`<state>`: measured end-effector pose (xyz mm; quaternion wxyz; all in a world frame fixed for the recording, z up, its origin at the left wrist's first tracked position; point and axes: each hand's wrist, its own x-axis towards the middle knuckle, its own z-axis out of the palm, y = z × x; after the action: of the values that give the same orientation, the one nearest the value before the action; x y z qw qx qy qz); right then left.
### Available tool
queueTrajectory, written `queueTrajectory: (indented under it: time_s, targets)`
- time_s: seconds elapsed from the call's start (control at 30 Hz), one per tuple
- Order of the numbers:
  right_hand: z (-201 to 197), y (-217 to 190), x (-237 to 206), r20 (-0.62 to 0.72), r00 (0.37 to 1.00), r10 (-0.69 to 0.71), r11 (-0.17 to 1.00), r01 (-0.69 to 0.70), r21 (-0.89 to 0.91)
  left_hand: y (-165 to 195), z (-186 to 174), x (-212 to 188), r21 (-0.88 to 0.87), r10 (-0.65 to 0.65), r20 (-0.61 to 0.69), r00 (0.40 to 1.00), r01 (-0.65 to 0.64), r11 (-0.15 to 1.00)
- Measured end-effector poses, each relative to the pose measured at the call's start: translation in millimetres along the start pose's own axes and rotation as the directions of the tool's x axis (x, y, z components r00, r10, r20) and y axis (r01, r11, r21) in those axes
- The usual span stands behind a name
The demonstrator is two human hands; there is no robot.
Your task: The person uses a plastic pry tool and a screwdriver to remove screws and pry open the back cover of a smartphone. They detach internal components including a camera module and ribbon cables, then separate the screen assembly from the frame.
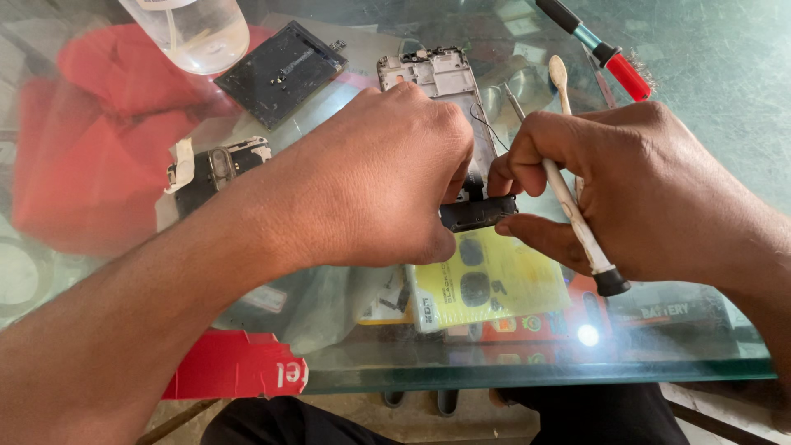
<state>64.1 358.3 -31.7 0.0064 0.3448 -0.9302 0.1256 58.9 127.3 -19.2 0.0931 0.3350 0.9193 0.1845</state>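
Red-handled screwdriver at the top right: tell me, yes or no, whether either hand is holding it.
No, the red-handled screwdriver lies untouched on the glass table.

Two bare forearms enter from the lower corners, with no sleeves, watch or bracelets showing. The left hand (387,177) and right hand (651,194) wear no gloves and no rings, and the fingers (515,169) have short, plain nails. Below the near edge of the frame, dark trousers cover the person's lap.
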Motion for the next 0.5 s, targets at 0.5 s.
queueTrajectory:
  time_s: [0.5]
  targets:
    - [-7.7, 12.0, -0.5, -0.157, 0.985, -0.073, 0.975, 0.103, 0.196, -3.0, -12.8, 1.8, -0.161, -0.039, -0.066, 0.997, 0.028, 0.987]
